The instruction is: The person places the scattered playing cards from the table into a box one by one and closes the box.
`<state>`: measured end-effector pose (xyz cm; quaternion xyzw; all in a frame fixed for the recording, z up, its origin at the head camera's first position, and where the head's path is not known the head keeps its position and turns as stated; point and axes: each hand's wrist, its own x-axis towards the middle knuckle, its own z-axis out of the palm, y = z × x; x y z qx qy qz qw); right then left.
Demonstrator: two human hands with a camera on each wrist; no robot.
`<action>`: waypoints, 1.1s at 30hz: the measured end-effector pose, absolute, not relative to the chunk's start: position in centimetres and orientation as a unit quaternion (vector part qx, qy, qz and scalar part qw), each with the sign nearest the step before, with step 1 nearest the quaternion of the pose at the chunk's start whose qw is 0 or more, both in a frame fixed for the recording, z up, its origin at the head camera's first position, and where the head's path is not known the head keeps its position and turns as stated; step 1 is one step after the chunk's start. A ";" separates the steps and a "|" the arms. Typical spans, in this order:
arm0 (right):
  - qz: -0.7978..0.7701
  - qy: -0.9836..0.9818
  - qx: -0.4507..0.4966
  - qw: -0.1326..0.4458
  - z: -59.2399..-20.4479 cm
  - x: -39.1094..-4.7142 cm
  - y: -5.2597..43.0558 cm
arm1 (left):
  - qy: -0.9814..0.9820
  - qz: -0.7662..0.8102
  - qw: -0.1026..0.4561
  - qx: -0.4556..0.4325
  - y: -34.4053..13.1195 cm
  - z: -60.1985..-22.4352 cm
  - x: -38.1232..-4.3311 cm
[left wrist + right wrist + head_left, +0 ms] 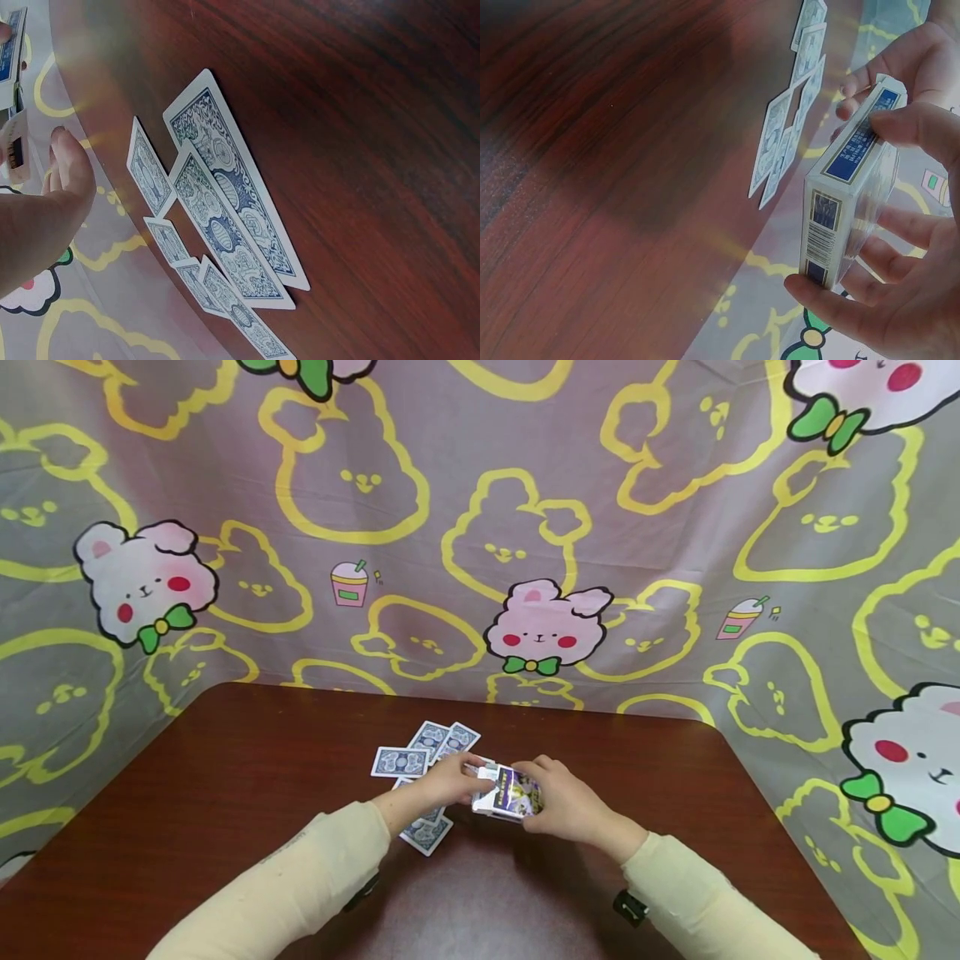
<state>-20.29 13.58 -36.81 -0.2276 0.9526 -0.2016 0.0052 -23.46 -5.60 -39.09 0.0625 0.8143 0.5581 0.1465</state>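
Note:
A playing-card box (pixel 516 792) with a purple and yellow picture is held above the table, its white end towards the left. My right hand (pixel 567 799) grips its right end; in the right wrist view the thumb lies on the blue printed side (pixel 862 140) and a finger sits at the barcode end. My left hand (pixel 448 779) is at the white end, thumb on top, and seems to pinch the flap; its exact hold is partly hidden. Several blue-backed playing cards (pixel 401 762) lie face down, partly overlapping, by and below my left hand.
The dark red-brown wooden table (pixel 247 793) carries the spread cards. A patterned cloth (pixel 420 560) with cartoon bears hangs along its back and sides. Dark straps with small devices (pixel 631 907) sit under the pale sleeves.

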 end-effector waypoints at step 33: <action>-0.191 0.956 -0.221 0.005 -36.9 -20.2 14.1 | 0.819 0.542 0.141 0.125 -8.6 -39.6 -24.6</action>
